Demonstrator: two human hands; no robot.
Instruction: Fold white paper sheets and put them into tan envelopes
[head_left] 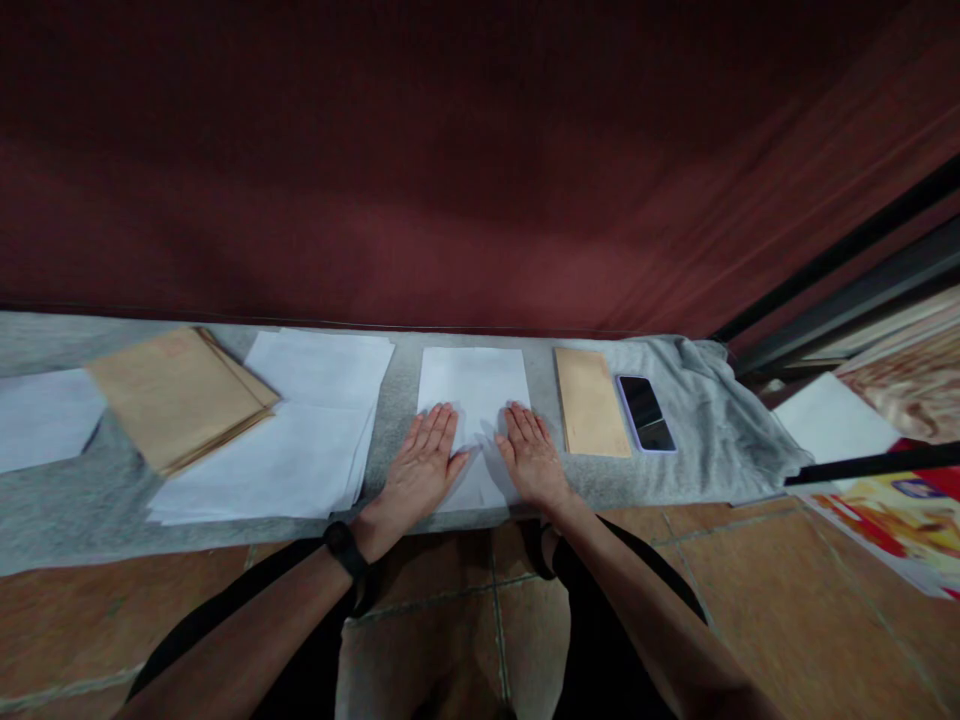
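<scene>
A single white sheet of paper [474,385] lies on the grey cloth-covered ledge [67,510] in front of me. My left hand [420,470] rests flat on the sheet's lower left part, fingers stretched out and together. My right hand [531,455] lies flat on its lower right part, fingers also extended. Neither hand holds anything. A black band [345,548] is on my left wrist.
Left of the sheet is a stack of white papers [300,430], then a pile of brown envelopes [176,395] and another white sheet [41,415]. To the right lie one brown envelope [591,400] and a phone [645,412]. A dark red curtain hangs behind. Tiled floor lies below.
</scene>
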